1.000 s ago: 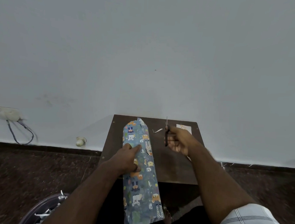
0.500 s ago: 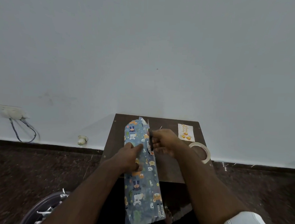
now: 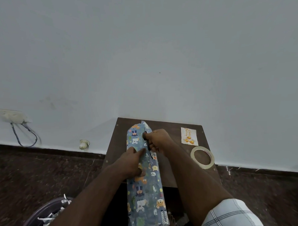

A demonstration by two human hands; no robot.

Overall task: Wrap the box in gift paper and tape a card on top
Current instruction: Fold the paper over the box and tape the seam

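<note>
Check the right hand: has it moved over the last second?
Yes. The right hand, gripping scissors, has moved left, away from the card, and now lies over the wrapped box by the left hand.

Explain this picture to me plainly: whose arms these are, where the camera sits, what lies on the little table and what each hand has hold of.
No machine here: a person works with bare hands, and a camera worn on the head looks forward and down, so the arms reach in from below. On the small dark table lies a long box wrapped in blue animal-print gift paper, its near end hanging past the table edge. The left hand presses on the paper. The right hand grips dark-handled scissors over the far end of the package. To the right lie a small greeting card and a roll of tape, both untouched.
</note>
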